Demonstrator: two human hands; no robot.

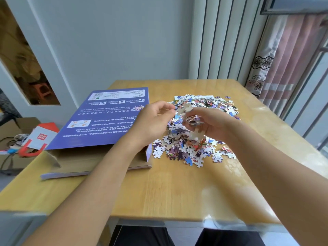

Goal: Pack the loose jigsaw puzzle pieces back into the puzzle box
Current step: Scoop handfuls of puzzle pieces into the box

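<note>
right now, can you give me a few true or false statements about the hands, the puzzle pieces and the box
1. The right hand holds a bunch of pieces above the pile. True.
2. The box lies to the right of the pile. False: it lies to the left.
3. The left hand rests flat on the table. False: it is raised beside the right hand, over the edge of the box.
4. The box's purple top has printed text on it. True.
5. All the pieces are already in the box. False: a big pile is on the table.
</note>
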